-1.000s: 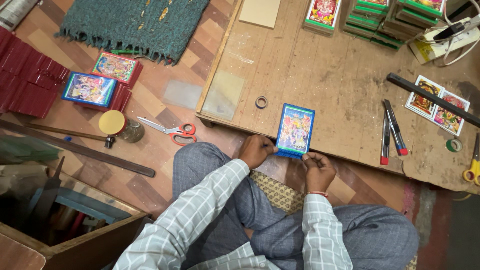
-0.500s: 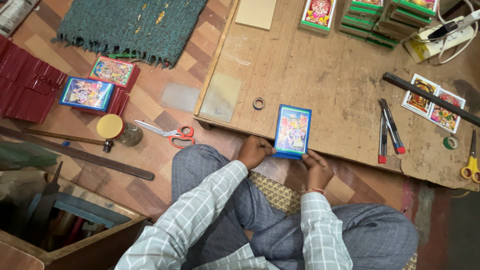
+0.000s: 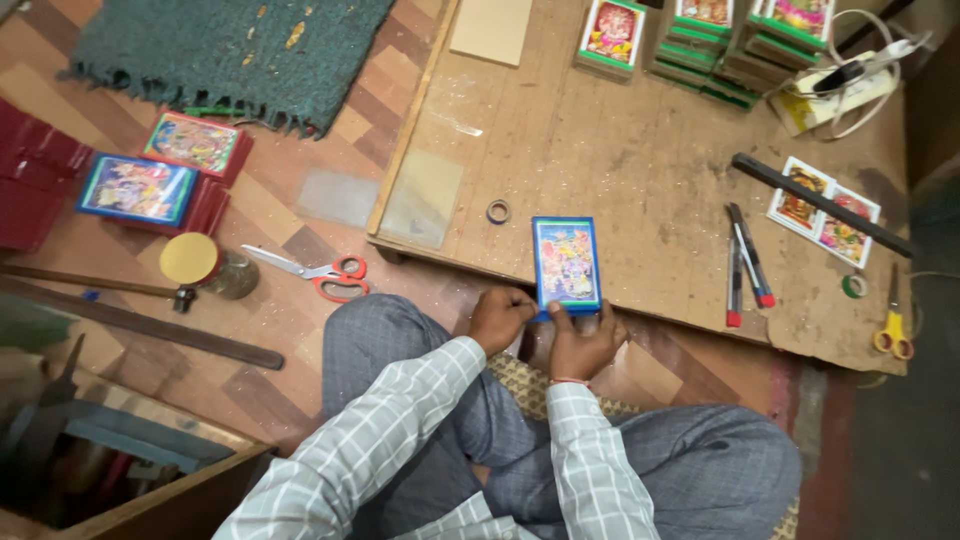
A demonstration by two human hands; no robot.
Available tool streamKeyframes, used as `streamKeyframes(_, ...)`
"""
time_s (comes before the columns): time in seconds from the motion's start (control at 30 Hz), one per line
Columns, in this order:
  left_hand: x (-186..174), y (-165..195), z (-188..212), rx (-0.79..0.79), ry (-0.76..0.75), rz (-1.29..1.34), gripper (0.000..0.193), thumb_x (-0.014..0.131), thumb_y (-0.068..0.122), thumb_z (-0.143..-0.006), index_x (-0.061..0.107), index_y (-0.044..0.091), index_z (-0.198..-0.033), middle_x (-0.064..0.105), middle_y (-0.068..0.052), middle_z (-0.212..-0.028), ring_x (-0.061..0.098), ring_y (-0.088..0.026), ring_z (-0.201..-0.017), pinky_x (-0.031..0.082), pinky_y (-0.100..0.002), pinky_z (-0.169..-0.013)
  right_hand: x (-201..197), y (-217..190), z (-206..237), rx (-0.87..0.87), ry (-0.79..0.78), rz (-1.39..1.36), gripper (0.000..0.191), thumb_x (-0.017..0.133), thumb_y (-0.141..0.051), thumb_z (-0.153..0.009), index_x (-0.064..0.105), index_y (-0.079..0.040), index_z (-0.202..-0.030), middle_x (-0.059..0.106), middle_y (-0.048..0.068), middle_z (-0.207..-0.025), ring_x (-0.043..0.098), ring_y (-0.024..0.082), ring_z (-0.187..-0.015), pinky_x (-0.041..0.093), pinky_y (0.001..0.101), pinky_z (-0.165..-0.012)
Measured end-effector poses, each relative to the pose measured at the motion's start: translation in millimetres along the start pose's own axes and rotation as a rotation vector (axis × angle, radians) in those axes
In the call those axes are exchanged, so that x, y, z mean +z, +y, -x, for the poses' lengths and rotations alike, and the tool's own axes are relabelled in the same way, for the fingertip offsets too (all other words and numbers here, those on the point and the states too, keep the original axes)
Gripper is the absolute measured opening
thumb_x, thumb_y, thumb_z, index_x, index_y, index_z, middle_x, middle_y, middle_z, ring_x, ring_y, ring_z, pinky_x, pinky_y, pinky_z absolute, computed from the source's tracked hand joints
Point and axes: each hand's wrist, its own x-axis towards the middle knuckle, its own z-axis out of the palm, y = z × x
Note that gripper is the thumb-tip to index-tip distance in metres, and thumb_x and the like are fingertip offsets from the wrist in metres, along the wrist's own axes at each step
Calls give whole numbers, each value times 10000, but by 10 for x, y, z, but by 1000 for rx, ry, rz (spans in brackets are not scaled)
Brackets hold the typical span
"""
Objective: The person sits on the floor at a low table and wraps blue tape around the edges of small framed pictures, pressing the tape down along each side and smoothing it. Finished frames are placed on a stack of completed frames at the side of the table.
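Single view, head-worn camera. Looks steeply down from above the seated person, over the checked sleeves and crossed legs at the bottom edge. Faces forward across the low wooden tabletop, which fills the upper right; tiled floor and green mat lie upper left. Close range: left hand and right hand sit just below centre. No second view to overlap.
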Motion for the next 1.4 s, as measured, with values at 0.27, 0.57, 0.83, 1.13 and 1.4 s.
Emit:
streamKeyframes(0.27,100,-57,-77,25,23,110,164,766,172,-812,791,12,-838,767,-80,-734,667,-109,-664,528,-311,-625,-137,699,-1045,47,-25,-36,124,694,-128,-894,810,-97,-864,777,110,-822,759,232,-759,589,360,-747)
streamKeyframes(0.57,36,134,-17,-45,58,69,184,792,185,-803,785,1,-806,729,-75,-661,626,-108,-598,495,-322,-571,-691,942,-2440,285,-213,571,264,841,-283,-764,821,-115,-968,737,227,-938,714,407,-864,561,460,-815)
streamKeyframes(0.83,51,137,-36,-48,55,149,160,789,145,-793,789,-12,-821,748,-62,-689,633,-107,-631,504,-308,-578,-523,1205,-2476,209,-122,439,236,796,-264,-863,826,-96,-1026,753,221,-984,735,377,-929,577,425,-890)
streamKeyframes(1.13,63,90,-66,-101,38,158,155,790,136,-805,783,-16,-832,750,-48,-715,643,-90,-653,511,-282,-602,-622,1560,-2903,96,-304,376,309,869,-295,-781,814,-88,-1003,767,164,-921,747,340,-869,574,415,-843)
streamKeyframes(1.4,93,73,-102,-132,20,214,137,793,120,-811,776,-15,-823,733,-41,-717,625,-92,-656,500,-277,-603,-518,1335,-2832,154,-185,503,235,829,-341,-881,851,-148,-1013,778,169,-985,742,363,-913,587,454,-863)
